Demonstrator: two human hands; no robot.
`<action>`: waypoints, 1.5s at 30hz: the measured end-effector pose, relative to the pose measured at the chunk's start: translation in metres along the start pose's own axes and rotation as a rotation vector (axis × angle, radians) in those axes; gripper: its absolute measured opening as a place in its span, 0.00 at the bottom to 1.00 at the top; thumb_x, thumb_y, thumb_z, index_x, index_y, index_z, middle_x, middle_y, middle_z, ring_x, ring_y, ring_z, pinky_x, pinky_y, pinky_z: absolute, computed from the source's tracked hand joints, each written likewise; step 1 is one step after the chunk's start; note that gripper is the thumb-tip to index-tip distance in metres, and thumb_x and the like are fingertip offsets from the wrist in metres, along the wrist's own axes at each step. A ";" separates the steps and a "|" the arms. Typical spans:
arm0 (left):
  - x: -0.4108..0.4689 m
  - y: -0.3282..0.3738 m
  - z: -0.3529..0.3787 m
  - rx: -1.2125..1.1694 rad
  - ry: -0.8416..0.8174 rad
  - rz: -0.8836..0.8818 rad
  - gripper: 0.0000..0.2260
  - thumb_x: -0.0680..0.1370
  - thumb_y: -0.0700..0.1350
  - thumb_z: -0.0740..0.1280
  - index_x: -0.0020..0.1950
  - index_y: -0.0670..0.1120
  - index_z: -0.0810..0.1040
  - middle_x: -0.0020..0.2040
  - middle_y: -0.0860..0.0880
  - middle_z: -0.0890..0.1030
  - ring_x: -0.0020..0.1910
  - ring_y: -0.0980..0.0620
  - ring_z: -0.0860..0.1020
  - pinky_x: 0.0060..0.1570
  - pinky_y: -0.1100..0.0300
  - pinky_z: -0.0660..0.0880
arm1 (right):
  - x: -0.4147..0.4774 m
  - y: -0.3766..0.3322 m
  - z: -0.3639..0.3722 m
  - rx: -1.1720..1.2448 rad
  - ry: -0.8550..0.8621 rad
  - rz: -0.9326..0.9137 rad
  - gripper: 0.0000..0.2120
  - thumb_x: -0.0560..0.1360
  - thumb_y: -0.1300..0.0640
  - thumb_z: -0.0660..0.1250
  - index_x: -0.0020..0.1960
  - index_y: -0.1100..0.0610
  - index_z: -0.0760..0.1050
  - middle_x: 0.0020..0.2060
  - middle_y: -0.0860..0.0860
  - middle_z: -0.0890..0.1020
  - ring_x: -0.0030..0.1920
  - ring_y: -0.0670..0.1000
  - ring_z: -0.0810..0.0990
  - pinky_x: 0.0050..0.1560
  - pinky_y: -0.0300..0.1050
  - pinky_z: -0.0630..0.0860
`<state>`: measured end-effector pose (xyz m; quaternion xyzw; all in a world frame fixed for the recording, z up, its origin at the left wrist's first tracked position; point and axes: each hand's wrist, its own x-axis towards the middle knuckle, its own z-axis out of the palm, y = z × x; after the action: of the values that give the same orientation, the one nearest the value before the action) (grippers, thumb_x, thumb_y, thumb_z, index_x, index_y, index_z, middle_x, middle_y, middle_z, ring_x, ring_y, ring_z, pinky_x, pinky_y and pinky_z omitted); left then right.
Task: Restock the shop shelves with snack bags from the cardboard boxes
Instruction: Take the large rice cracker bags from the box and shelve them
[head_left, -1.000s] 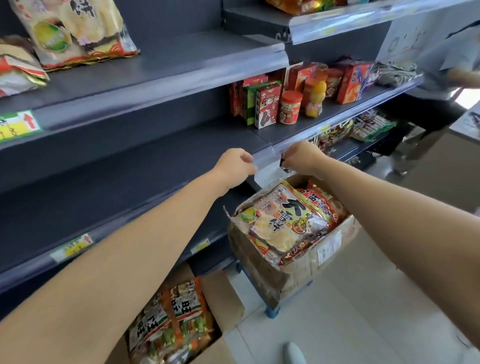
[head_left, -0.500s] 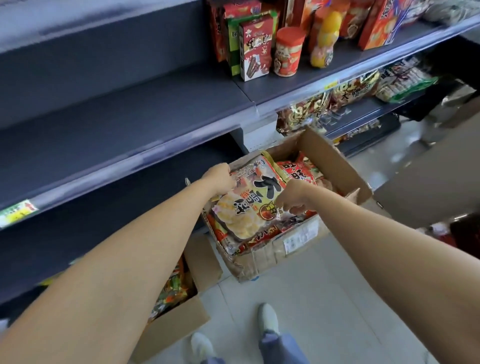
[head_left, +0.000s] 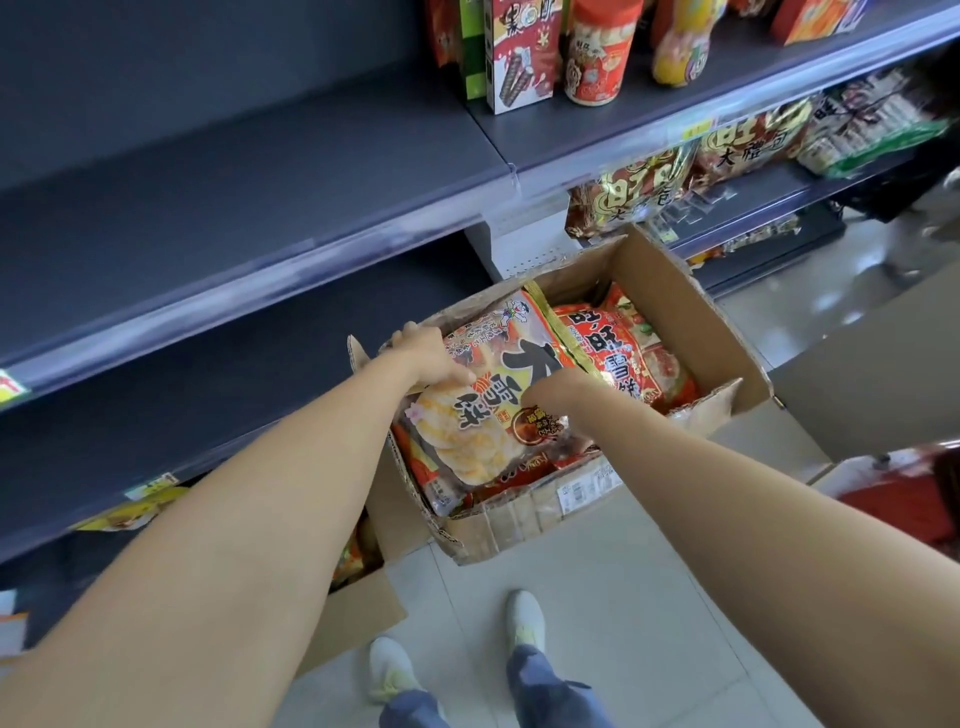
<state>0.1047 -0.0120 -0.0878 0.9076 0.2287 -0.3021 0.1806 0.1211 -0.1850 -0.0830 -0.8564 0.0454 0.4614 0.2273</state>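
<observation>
An open cardboard box (head_left: 691, 312) stands on the floor in front of the shelves, full of snack bags. On top lies a large rice-cracker bag (head_left: 483, 415) with yellow crackers and black characters printed on it. My left hand (head_left: 431, 358) grips the bag's left edge, thumb on top. My right hand (head_left: 553, 389) curls its fingers over the bag's right side; the fingertips are hidden. A red snack bag (head_left: 623, 358) lies beside it in the box. The dark grey shelf (head_left: 260, 171) above is bare.
A second open box (head_left: 358, 608) with snack bags stands at lower left under my left arm. Boxes and canisters (head_left: 592, 52) fill the upper right shelf, with large bags (head_left: 639, 192) on the shelf below. My feet (head_left: 524, 618) stand on the tiled floor.
Both hands came down from the shelf's front edge into the box and took hold of the top rice-cracker bag. The view tilted down toward the box and floor.
</observation>
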 end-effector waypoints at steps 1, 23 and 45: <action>0.000 0.001 0.001 0.019 0.008 -0.009 0.40 0.69 0.61 0.71 0.75 0.46 0.62 0.73 0.42 0.61 0.72 0.41 0.61 0.69 0.45 0.63 | 0.003 0.001 0.003 0.015 0.047 0.034 0.22 0.78 0.54 0.60 0.68 0.63 0.66 0.61 0.61 0.74 0.63 0.62 0.72 0.68 0.55 0.67; -0.084 -0.001 -0.102 -0.678 0.143 0.188 0.29 0.60 0.44 0.81 0.57 0.44 0.74 0.53 0.46 0.82 0.50 0.47 0.81 0.55 0.49 0.78 | -0.080 -0.069 -0.056 0.630 0.639 -0.064 0.26 0.73 0.62 0.63 0.68 0.62 0.59 0.67 0.59 0.57 0.57 0.62 0.72 0.61 0.53 0.73; -0.229 -0.133 -0.315 -1.139 0.788 0.719 0.26 0.72 0.42 0.74 0.67 0.43 0.68 0.60 0.49 0.78 0.59 0.50 0.76 0.62 0.55 0.71 | -0.274 -0.314 -0.046 0.882 0.782 -0.873 0.46 0.57 0.29 0.58 0.69 0.52 0.62 0.63 0.51 0.73 0.62 0.58 0.73 0.65 0.62 0.67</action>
<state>0.0191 0.1751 0.2683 0.7339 0.0877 0.2837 0.6110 0.0906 0.0393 0.2698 -0.7274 -0.0406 -0.0719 0.6813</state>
